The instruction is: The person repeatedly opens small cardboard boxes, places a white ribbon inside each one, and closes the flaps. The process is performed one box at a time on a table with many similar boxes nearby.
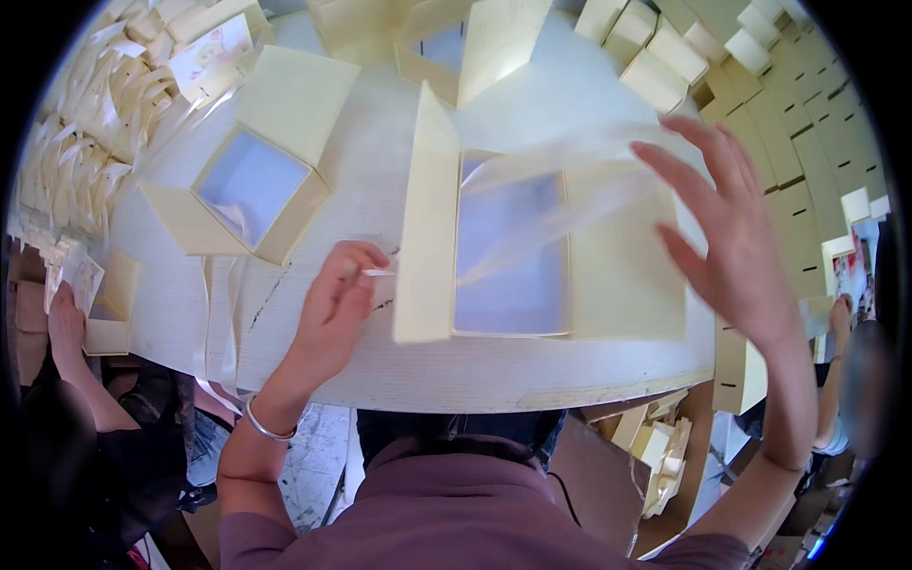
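Observation:
An open cream gift box (pixel 513 256) with a pale lilac inside lies in front of me, its two flaps spread left and right. Beside the left flap, my left hand (pixel 334 306) is closed in a pinch on a short white ribbon end (pixel 378 273). My right hand (pixel 727 228) is raised over the right flap, fingers spread and apart. A sheer pale ribbon (pixel 560 204), smeared by motion, streams from inside the box toward the right fingertips; it does not look gripped there.
Another open box (pixel 255 185) with trailing ribbons stands to the left, and another (pixel 456 52) at the back. Ribboned pieces (pixel 95 123) heap at far left. Boxes (pixel 798 180) are stacked at right; a carton (pixel 665 465) sits below the table edge. Other people's hands (pixel 66 328) show at both sides.

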`<control>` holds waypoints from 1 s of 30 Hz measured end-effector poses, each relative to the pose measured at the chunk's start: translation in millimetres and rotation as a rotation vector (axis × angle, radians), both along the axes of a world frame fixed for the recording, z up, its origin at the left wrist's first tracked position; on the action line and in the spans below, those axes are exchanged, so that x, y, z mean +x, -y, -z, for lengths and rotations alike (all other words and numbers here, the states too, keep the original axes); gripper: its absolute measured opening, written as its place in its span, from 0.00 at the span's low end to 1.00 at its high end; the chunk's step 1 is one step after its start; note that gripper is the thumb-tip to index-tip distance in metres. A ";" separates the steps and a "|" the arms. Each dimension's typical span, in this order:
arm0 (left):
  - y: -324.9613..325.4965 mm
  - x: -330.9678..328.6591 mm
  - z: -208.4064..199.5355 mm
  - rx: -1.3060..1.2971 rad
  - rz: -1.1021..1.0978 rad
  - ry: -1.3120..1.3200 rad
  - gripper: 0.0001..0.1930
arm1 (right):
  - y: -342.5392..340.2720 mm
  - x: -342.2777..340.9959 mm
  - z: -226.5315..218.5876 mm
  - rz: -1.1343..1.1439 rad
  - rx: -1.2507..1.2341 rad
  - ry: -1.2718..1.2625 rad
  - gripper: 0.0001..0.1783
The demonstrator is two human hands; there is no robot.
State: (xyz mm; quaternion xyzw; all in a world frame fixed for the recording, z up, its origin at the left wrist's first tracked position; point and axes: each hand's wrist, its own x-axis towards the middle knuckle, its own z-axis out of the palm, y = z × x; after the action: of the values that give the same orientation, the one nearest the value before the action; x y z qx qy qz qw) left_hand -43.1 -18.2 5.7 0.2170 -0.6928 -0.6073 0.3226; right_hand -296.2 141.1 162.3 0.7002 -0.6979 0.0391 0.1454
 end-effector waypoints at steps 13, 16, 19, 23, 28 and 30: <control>16.0 133.9 -27.5 0.363 -0.616 -0.542 0.06 | 4.5 65.4 129.2 -0.261 -0.092 0.073 0.19; 22.5 171.4 -9.2 0.225 -0.840 -0.574 0.06 | 23.4 54.3 134.9 -0.531 -0.139 0.087 0.16; 26.0 201.4 3.8 0.180 -1.056 -0.518 0.08 | 71.8 72.5 145.6 -0.665 -0.155 0.190 0.16; 38.3 244.9 34.8 -0.066 -1.118 -0.201 0.08 | 158.0 84.5 152.2 -0.686 -0.198 0.183 0.23; 27.2 188.3 -2.4 -1.175 -1.393 0.522 0.27 | 173.3 96.8 142.5 -0.540 -0.441 0.203 0.28; 2.6 151.0 -7.2 -1.049 -1.158 0.277 0.24 | 158.0 84.8 151.6 -0.469 -0.381 0.288 0.26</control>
State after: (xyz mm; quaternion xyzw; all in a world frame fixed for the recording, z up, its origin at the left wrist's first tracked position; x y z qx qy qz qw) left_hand 107.8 -20.8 12.9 0.4360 -0.6996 0.0954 0.5580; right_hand -211.4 -17.0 10.7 0.7893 -0.5111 0.3000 0.1605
